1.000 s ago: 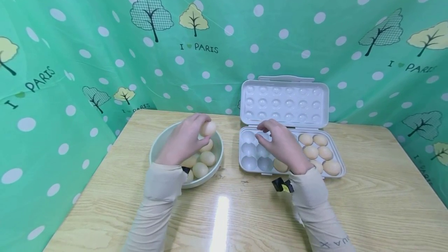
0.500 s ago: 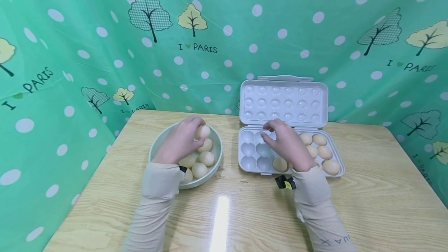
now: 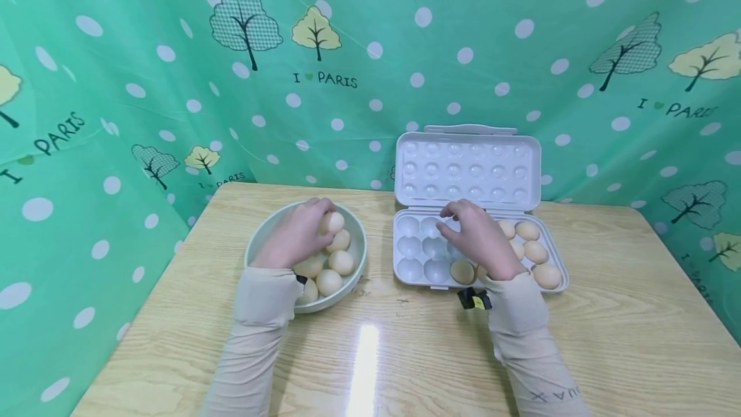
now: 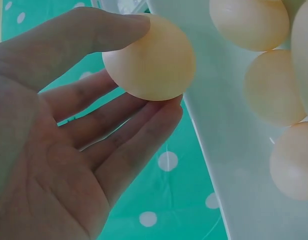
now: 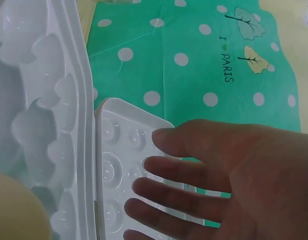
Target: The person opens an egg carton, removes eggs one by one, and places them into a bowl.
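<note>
My left hand (image 3: 298, 231) pinches a pale round egg (image 4: 154, 62) between thumb and fingers, over the far side of a pale green bowl (image 3: 357, 264). More eggs (image 3: 330, 282) lie in the bowl beneath and beside it. Over the middle of a white egg box (image 3: 399, 282) hovers my right hand (image 3: 475, 237), its fingers spread and loosely bent with nothing between them, as the right wrist view (image 5: 254, 180) confirms. Several eggs (image 3: 535, 251) fill cups on the box's right side. The cups on its left side hold none. The right hand hides some cups in the middle.
The dimpled lid (image 3: 469, 169) of the egg box stands raised at its back edge. A green dotted curtain (image 3: 324, 114) hangs behind the wooden table (image 3: 428, 352) and along its left. Between bowl and box runs a narrow strip of table.
My left hand with its egg has moved left and lower toward the bowl. My right hand has shifted slightly right over the egg box, still holding nothing.
</note>
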`<state>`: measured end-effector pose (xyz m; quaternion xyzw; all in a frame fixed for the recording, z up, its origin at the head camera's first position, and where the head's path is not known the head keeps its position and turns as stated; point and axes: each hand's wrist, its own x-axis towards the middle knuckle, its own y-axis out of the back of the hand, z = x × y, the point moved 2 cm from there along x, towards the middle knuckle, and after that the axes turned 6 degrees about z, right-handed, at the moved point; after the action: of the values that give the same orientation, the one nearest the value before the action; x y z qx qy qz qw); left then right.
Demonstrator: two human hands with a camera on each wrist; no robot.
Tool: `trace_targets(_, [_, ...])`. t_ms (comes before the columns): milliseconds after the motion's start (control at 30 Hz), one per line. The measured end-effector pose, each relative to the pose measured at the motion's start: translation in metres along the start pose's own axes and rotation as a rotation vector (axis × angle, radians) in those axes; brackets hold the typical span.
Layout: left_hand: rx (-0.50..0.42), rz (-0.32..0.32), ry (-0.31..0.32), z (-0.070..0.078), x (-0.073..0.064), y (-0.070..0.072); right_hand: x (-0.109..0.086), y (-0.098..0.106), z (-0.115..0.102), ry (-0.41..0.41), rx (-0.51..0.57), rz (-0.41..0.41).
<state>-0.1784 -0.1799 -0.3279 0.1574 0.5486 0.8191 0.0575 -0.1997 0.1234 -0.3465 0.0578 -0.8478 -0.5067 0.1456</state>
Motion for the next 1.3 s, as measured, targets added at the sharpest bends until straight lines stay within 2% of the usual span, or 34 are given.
trace_targets(133, [0.000,-0.037,0.011,-0.003,0.002,-0.004,0.000,0.000,0.002,-0.038,-0.015,-0.006])
trace_targets(333, [-0.021,-0.076,0.041,-0.006,0.004,-0.007,0.001,-0.001,0.007,-0.033,-0.037,0.006])
trace_targets(567, [-0.016,-0.076,0.043,-0.010,0.004,-0.009,0.002,-0.002,0.017,-0.045,-0.040,0.001])
trace_targets(800, [-0.068,-0.098,0.084,-0.015,0.003,-0.011,0.002,-0.003,0.026,-0.063,-0.032,-0.006])
trace_targets(1100, [-0.076,-0.090,0.083,-0.018,0.002,-0.012,0.001,0.000,0.029,-0.088,-0.039,-0.036])
trace_targets(1300, [-0.079,-0.086,0.086,-0.020,0.003,-0.012,-0.002,0.004,0.033,-0.101,-0.033,-0.027])
